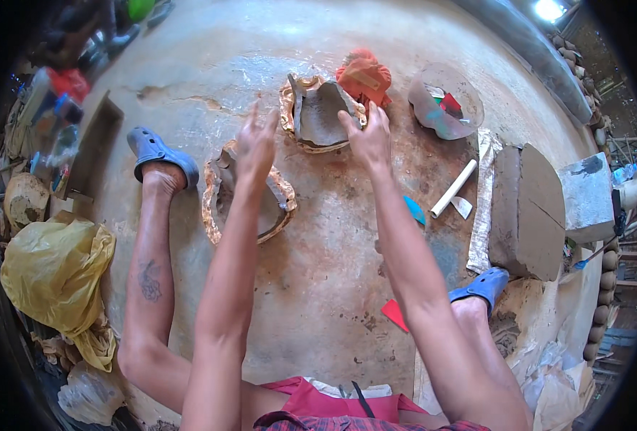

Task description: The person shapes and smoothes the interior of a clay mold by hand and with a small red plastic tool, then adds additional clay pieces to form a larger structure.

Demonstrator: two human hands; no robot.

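Two mould pieces with rough, orange-stained rims lie on the floor, lined with grey clay. The far mould piece [317, 146] holds a curved clay sheet [323, 115] with a raised wall on its left side. My right hand [369, 140] is at its right rim, thumb and fingers apart; whether it touches the rim I cannot tell. My left hand [256, 147] hovers with fingers spread, slightly blurred, left of that mould. Beneath my left hand and forearm lies the near mould piece [287, 192], partly hidden by them.
An orange cloth [363, 75] and a round basin [433, 82] with small coloured pieces sit farther off. To the right are a pale tube [453, 188], a cloth strip [482, 208], a big clay block [530, 212] and a grey block [585, 197]. A yellow bag [52, 269] stands left.
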